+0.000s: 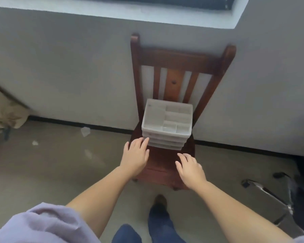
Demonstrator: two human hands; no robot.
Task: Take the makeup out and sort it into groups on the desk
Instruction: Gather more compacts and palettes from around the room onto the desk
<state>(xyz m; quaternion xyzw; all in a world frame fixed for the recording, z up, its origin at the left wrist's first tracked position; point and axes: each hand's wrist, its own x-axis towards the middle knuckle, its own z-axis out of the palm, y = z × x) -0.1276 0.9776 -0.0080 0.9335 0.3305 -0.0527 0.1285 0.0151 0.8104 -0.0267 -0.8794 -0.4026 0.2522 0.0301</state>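
Observation:
A white plastic organizer (167,122) with an open compartmented top and several drawers below stands on the seat of a dark wooden chair (175,62). Its top compartments look empty; the drawers are closed, so their contents are hidden. My left hand (136,155) reaches out with straight fingers, the fingertips at the organizer's lower left corner. My right hand (190,170) hovers open over the chair seat, a little short of the organizer's front. Neither hand holds anything.
The chair stands against a grey wall under a window ledge (112,11). Bits of white litter (85,131) lie on the floor to the left. A metal-framed object (270,195) and dark items sit at right. My shoe (161,201) is in front of the chair.

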